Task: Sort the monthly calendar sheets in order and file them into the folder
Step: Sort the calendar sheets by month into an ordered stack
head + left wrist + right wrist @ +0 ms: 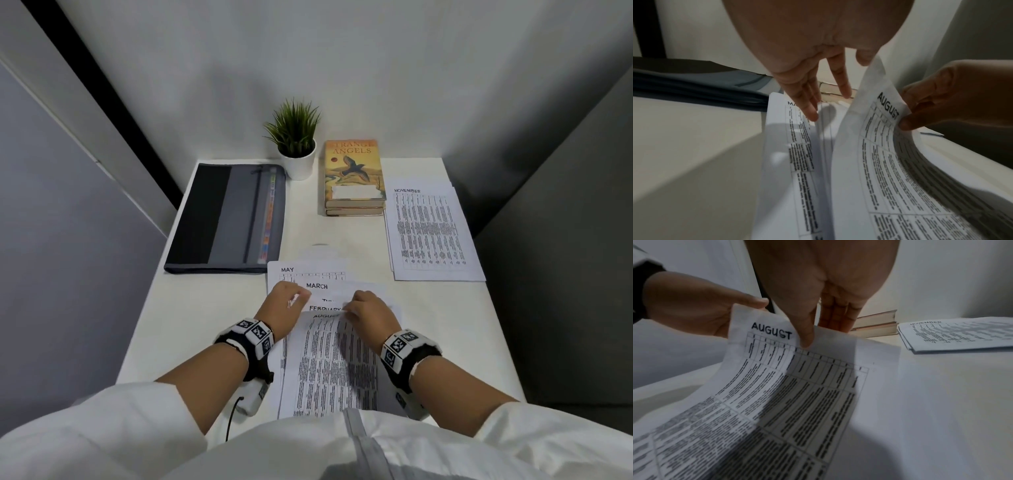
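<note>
Several calendar sheets lie fanned on the white table (205, 325) in front of me, headed MAY (301, 270), MARCH (342, 286) and FEBRUARY (323, 308). On top is the AUGUST sheet (329, 359) (879, 146) (797, 386), its top edge lifted and curled. My right hand (368, 310) (818, 305) pinches that top edge, thumb on the printed face and fingers behind. My left hand (287, 301) (807, 100) has straight fingers resting on the sheets below, with its thumb at the AUGUST sheet's top left corner. The dark grey folder (226, 219) (694, 84) lies closed at the far left.
A second pile of sheets with NOVEMBER (428, 233) (962, 334) on top lies at the right. Two stacked books (354, 174) (875, 324) and a potted plant (296, 144) stand at the back by the wall. Partition walls close in the table's sides.
</note>
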### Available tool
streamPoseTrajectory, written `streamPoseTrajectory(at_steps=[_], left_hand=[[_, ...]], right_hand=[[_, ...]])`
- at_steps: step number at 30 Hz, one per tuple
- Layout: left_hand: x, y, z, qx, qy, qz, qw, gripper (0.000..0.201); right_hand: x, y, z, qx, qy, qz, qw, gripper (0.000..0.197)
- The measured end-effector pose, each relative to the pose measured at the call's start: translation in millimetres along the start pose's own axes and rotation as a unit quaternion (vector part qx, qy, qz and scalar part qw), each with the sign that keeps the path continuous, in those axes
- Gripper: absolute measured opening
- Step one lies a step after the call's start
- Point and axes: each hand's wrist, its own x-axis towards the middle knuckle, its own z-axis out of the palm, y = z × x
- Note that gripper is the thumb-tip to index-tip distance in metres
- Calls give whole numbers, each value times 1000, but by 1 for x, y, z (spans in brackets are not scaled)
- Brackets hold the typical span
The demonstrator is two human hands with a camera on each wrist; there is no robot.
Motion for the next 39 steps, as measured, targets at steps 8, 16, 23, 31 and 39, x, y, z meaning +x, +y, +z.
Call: streamPoseTrajectory(at_steps=[8,16,23,31,39], left_hand=[[2,2,-4,38,5,-12,999,14],[5,1,-3,33,-19,1,999,14],[7,-1,-3,40,-10,23,999,10],[10,-3,-1,98,-39,0,994,7],[12,-3,-4,19,-30,-57,998,11]], right_hand=[[-20,2,-7,52,31,13,998,27],[-32,1,1,97,23,-16,995,63],[-24,-1,2,42,35,21,998,39],[-18,-2,-1,-27,-17,-71,997,25],[-1,14,-12,-57,-39,-64,996,25]])
